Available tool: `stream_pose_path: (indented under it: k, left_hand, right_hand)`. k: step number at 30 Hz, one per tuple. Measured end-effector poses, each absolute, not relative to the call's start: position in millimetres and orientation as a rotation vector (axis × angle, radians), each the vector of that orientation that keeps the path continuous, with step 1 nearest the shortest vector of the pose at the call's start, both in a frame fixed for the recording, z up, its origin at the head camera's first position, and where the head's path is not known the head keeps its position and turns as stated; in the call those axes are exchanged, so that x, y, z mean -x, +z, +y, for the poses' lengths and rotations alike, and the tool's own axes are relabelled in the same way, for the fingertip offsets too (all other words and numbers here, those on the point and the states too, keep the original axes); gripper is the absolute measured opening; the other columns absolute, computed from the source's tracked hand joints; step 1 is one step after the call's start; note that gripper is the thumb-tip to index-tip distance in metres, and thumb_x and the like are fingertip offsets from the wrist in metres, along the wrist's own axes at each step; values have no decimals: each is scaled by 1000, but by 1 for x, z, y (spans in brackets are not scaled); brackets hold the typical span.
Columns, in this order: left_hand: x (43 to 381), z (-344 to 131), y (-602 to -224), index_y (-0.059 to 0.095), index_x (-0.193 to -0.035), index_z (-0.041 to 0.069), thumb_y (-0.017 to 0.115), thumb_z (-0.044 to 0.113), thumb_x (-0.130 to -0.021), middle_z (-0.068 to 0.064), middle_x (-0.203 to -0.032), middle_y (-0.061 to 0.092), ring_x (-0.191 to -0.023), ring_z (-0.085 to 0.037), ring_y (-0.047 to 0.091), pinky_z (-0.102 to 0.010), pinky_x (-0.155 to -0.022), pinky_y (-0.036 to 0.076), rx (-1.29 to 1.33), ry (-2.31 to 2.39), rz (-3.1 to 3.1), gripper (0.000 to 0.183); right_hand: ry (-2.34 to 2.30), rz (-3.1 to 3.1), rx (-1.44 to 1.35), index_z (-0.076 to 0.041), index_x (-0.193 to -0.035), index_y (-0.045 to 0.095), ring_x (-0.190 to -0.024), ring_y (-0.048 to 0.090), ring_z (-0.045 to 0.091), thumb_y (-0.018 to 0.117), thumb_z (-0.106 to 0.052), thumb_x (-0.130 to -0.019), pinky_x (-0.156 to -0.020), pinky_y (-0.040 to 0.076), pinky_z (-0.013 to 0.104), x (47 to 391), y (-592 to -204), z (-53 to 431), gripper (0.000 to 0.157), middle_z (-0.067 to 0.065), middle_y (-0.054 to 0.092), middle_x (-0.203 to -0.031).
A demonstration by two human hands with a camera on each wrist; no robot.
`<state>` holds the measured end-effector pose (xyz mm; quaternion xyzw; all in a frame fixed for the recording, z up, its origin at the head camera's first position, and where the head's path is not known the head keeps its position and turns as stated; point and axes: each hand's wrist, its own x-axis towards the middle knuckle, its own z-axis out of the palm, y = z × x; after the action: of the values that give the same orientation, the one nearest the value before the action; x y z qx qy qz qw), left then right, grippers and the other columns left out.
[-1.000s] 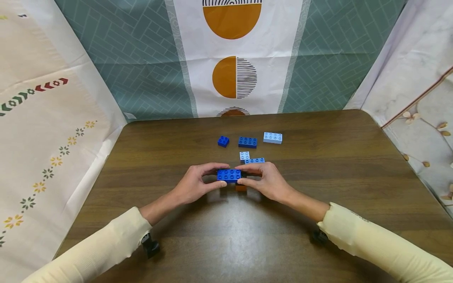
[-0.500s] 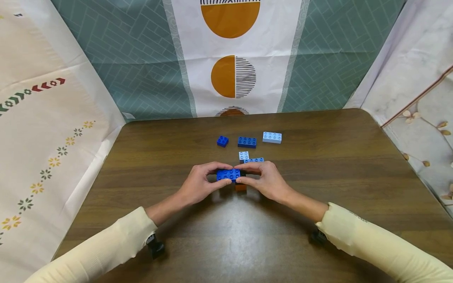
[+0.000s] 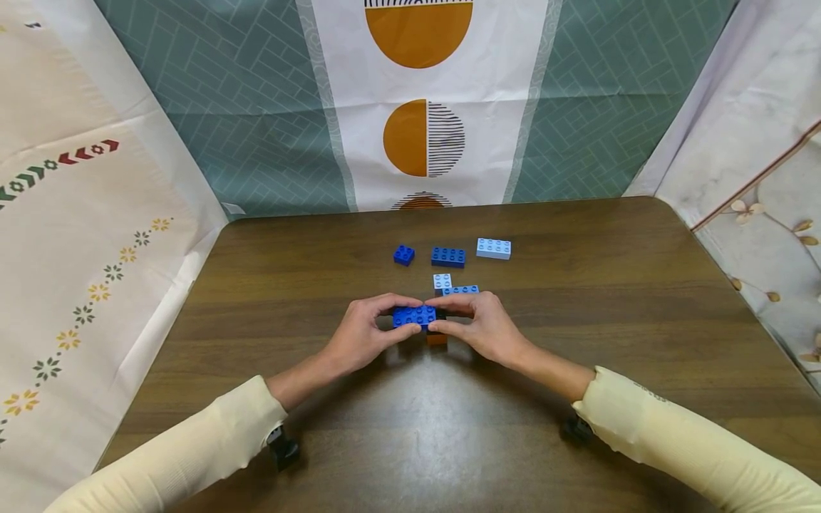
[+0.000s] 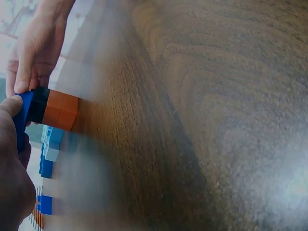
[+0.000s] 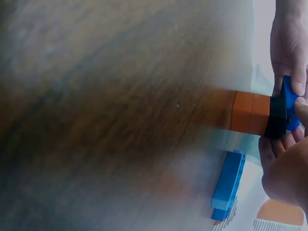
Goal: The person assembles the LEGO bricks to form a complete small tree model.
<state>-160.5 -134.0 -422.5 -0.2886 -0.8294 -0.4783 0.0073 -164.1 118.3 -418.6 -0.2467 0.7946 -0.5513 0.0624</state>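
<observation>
In the head view a blue brick [image 3: 413,316] lies level over the stack, its left part sticking out past it. My left hand [image 3: 359,333] pinches this brick from the left, thumb in front and fingers behind. From the right, my right hand [image 3: 482,328] pinches its other end, the thumbs almost meeting. Beneath, a black brick [image 5: 276,117] sits on two orange bricks [image 4: 60,109] standing on the table, as both wrist views show. In the right wrist view the blue brick looks slightly tilted against the black one; whether it is fully seated I cannot tell.
Just behind the stack lie a pale blue small brick [image 3: 442,281] and a mid-blue brick [image 3: 460,290], partly hidden by my right hand. Farther back are a small blue brick [image 3: 404,255], a dark blue brick [image 3: 448,257] and a light blue brick [image 3: 494,248] on the wooden table [image 3: 577,285].
My left thumb and fingers have slid rightward along the blue brick towards the right hand. The right hand has stayed almost still, and the last half second shows hardly any motion.
</observation>
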Motion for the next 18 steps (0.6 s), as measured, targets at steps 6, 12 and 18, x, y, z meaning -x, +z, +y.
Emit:
stream_pose_path:
  k: [6,12,18]
  left_hand:
    - [160,-132,-423,75,-128,14,83,19,-95,2,-123,75,-111,-12,72,-42,-97,59,877,-1477,-2606,34]
    - [160,-130,-422,74,-130,12,85,19,-94,2,-128,74,-116,-13,70,-39,-101,57,868,-1494,-2607,38]
    - [163,-128,-420,73,-131,11,84,20,-94,3,-129,74,-119,-13,69,-41,-105,55,866,-1495,-2618,40]
  right_hand:
    - [-1663,2362,727,-8,-129,77,-123,70,27,84,-15,-94,-105,54,50,167,-417,121,37,8,75,-128]
    - [-1799,2308,690,-3,-135,72,-124,69,35,81,-10,-96,-98,59,35,176,-405,131,41,13,73,-132]
    - [-1942,2339,582,-1,-142,65,-130,65,37,78,-8,-98,-103,55,31,202,-396,154,47,16,68,-140]
